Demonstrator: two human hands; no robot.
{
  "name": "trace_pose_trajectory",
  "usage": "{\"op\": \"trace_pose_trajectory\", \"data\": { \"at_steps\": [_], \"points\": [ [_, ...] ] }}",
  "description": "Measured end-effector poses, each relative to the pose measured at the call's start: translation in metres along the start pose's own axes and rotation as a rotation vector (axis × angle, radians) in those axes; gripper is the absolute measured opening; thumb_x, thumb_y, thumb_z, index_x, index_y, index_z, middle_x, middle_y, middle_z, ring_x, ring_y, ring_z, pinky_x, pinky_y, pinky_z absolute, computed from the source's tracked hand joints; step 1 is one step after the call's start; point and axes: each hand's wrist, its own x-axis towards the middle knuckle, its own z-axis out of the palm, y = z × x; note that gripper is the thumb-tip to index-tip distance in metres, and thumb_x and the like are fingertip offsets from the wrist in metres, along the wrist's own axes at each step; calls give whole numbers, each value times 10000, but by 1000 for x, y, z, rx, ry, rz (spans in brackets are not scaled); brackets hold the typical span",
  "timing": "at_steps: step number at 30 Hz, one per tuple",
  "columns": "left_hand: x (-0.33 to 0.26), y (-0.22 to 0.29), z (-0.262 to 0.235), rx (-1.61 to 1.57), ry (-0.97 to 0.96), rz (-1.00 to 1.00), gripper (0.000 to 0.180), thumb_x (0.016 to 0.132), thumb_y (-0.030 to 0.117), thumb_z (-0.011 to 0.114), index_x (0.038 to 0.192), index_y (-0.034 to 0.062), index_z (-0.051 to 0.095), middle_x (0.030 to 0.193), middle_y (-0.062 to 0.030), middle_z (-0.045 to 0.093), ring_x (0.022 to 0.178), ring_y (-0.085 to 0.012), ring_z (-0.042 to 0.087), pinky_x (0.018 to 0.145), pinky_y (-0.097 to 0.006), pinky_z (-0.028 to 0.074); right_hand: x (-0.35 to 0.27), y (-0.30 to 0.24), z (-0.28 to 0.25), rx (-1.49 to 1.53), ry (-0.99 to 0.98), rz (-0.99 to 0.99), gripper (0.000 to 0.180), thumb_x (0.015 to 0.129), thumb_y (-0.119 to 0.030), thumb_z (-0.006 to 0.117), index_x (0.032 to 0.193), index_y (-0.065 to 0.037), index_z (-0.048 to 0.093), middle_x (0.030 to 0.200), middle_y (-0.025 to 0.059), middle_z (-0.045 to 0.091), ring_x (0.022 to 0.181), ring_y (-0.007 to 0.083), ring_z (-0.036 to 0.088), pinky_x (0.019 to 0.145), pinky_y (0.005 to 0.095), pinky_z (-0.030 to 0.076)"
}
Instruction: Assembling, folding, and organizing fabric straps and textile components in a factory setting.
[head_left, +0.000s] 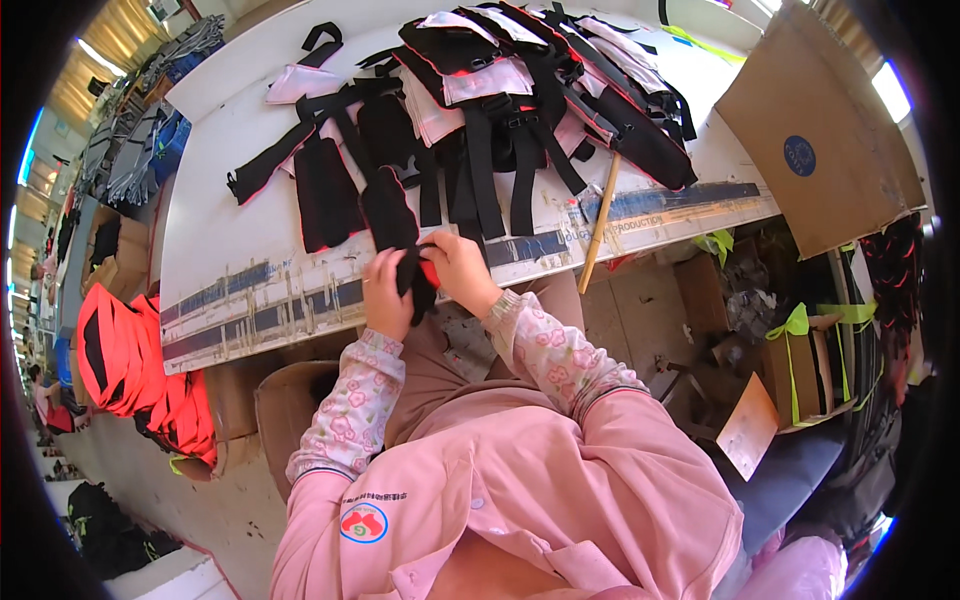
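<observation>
- Many black padded pieces (325,195) with red edging, flat woven straps (480,170) and smooth pale panels (502,80) lay heaped on the scuffed white desk (215,160).
- Bright orange-red fabric (115,350) sat in floppy folds left of the desk.
- A cardboard box (128,264) at far left held dark cloth (106,238).
- Left hand (385,292) and right hand (464,272), fingers curled, were both clamped on a soft black fabric piece (424,293) between them, at the desk's near edge.

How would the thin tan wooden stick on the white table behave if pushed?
Probably stiff: the stick looks straight. Likely light, being slim. Its near end juts past the white table, so an outward push might drop it.
</observation>
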Motion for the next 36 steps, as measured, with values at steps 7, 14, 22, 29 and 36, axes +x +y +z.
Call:
{"op": "trace_pose_trajectory", "data": {
  "at_steps": [7, 14, 22, 29, 36],
  "points": [
    [-26, -45, -14, -643, 218, -480, 260, 849, 87, 541, 1096, 8, 542, 976, -85, 611, 845, -175, 603, 779, -273, 477, -4, -18, 32, 638, -145, 412, 101, 905, -85, 527, 867, -5, 576, 730, -50, 530, 691, 30, 457, 623, 196, 416],
    [-11, -4, -38, -1798, 135, -869, 348, 925, 228, 444, 1173, -8, 509, 1123, -111, 601, 1034, -236, 573, 903, -386, 444, 4, -44, 14, 59, -35, -79, 52, 849, -64, 573, 898, -50, 587, 715, 159, 597, 635, 281, 621, 572, 322, 474],
    [2, 33, -72, -2111, -155, -634, 462, 912, 272, 451, 1253, -39, 447, 1255, -143, 522, 1150, -275, 504, 991, -403, 374, 10, -49, 10, 480, 45, 236, 109, 895, -101, 541, 859, -4, 575, 677, 44, 584, 643, 109, 546, 589, 255, 438],
    [13, 17, -77, -1953, 63, -945, 305, 909, 229, 490, 1068, -18, 572, 1050, -133, 635, 966, -242, 613, 896, -365, 466, 15, -75, 7, 1422, -196, 823, 186, 952, -172, 462, 911, -28, 572, 866, 37, 617, 761, 114, 580, 729, 262, 471],
    [22, 48, -84, -2002, -25, -683, 396, 948, 341, 446, 1178, 25, 512, 1191, -91, 569, 1086, -180, 537, 917, -323, 422, 29, -70, 1, 1631, -72, 679, 208, 938, -223, 484, 976, -33, 561, 955, 88, 638, 884, 202, 623, 840, 346, 487]
  ]
}}
